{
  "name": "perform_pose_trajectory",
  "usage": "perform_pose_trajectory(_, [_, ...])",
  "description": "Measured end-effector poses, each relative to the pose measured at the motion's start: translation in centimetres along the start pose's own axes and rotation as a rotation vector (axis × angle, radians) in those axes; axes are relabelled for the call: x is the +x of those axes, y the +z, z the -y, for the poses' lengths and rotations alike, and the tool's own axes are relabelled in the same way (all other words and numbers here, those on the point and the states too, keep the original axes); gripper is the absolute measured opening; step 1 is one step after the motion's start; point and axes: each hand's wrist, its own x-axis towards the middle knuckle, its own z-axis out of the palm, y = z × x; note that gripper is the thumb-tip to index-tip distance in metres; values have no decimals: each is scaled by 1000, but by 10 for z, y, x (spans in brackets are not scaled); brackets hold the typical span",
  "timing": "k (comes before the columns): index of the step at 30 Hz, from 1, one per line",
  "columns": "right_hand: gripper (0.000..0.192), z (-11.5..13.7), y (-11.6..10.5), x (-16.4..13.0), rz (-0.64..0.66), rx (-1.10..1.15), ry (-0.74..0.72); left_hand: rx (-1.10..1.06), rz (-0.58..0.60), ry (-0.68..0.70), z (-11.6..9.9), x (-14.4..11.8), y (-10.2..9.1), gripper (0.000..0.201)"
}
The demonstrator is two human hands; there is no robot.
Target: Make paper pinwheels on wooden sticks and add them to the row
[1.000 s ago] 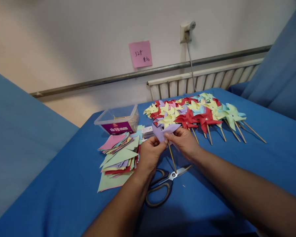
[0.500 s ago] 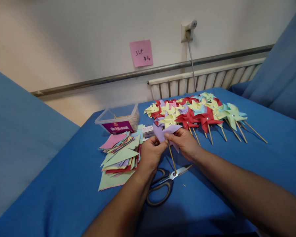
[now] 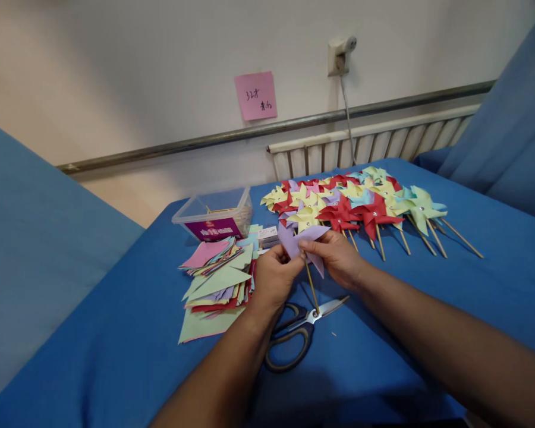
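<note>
Both hands close around a purple paper pinwheel (image 3: 314,233) on a thin wooden stick (image 3: 311,285). My left hand (image 3: 276,273) grips it from the left, thumb near the top of the stick. From the right, my right hand (image 3: 336,258) presses its thumb on the pinwheel's middle, hiding the centre. The stick slants down, its lower end in front of the pivot of dark-handled scissors (image 3: 292,336) lying on the blue cloth. Left of my left hand lies a layered stack of coloured paper pieces (image 3: 218,285). Finished-looking pinwheels (image 3: 341,214) in red, yellow, green and purple lie beyond my hands.
A clear plastic box (image 3: 216,211) with a purple label holds thin sticks at the back left. Beside it sits a small white-topped box (image 3: 267,235). A radiator (image 3: 383,139), a metal rail (image 3: 205,141) and a plugged-in cable (image 3: 348,113) are along the wall.
Almost nothing differs. My hands keep their hold on the purple pinwheel, with only a very slight shift to the right in the picture.
</note>
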Motion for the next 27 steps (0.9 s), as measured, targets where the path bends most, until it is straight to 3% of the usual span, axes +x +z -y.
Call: perform_pose_trajectory(27, [33,2,1,-1,16,77,83,95,12,56,4,1,-3,29])
